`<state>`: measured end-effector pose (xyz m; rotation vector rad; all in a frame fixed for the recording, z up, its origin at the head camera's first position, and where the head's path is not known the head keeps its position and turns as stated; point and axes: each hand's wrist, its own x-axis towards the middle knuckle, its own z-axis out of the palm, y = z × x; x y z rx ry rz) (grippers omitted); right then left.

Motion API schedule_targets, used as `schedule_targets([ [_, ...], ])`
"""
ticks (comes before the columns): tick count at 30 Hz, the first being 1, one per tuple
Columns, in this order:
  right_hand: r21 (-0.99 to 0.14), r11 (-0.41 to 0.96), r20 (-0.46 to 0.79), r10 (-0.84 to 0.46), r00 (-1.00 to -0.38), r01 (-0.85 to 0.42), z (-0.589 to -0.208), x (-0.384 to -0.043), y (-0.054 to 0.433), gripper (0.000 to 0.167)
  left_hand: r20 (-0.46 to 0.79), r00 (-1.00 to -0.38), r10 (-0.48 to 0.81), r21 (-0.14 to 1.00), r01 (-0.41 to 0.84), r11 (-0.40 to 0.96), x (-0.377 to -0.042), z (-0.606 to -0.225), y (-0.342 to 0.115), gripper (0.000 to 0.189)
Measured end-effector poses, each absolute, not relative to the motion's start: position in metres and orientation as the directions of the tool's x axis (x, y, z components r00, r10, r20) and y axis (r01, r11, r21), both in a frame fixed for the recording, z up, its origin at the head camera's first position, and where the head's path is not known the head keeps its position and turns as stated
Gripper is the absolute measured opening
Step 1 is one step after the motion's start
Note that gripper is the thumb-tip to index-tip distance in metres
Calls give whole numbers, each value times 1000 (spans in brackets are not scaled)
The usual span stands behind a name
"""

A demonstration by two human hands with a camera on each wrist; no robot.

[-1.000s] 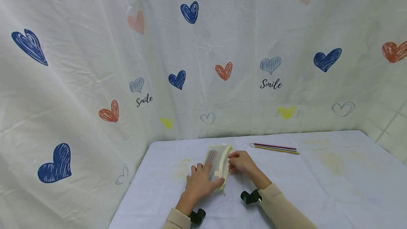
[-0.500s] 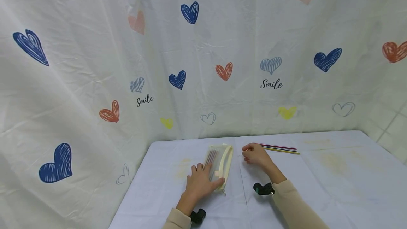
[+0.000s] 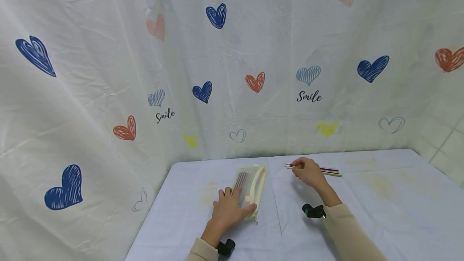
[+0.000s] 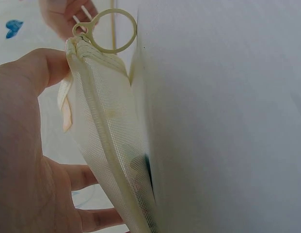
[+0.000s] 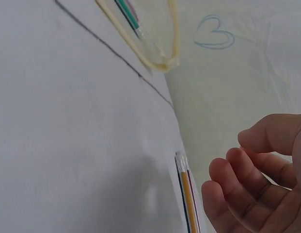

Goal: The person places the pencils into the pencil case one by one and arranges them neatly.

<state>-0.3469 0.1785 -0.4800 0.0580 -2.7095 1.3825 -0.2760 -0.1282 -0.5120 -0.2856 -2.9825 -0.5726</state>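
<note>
My left hand (image 3: 229, 209) rests on a pale-yellow mesh zip pouch (image 3: 252, 194), fingers spread over its left part and thumb at the right edge. In the left wrist view, the thumb presses beside the pouch's zipper end, where a ring pull (image 4: 133, 31) hangs. Several pencils (image 3: 240, 179) lie inside the pouch; a green one (image 5: 128, 15) shows in the right wrist view. My right hand (image 3: 308, 170) is over the left part of a loose bundle of pencils (image 3: 331, 172), partly hiding them. Its fingers are loosely bent, with nothing between them in the right wrist view.
A white cloth covers the table (image 3: 366, 212); a crease runs between pouch and pencils. Behind stands a white curtain (image 3: 268, 43) printed with hearts. Black wrist cameras (image 3: 313, 211) are strapped to both wrists, low over the table.
My right hand has left the pouch's right edge and moved right and away from me, to above the loose pencils. My left hand and the pouch have stayed put.
</note>
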Motion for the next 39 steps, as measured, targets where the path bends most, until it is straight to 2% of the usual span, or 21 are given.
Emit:
schedule_targets([
  [5, -696, 705, 167, -24, -986, -136, -481, -350, 193, 26, 126, -979, 162, 350, 196, 916, -276, -513, -128, 87],
  [17, -497, 836, 189, -156, -969, -232, -479, -369, 225, 24, 129, -979, 161, 345, 196, 918, -277, -514, -129, 87],
  [23, -431, 871, 134, -197, -971, -236, -482, -377, 234, 20, 117, -981, 157, 356, 189, 915, -277, -515, -129, 87],
  [39, -324, 911, 94, -237, -967, -254, -490, -390, 241, 11, 127, -981, 145, 354, 182, 917, -278, -515, -128, 87],
])
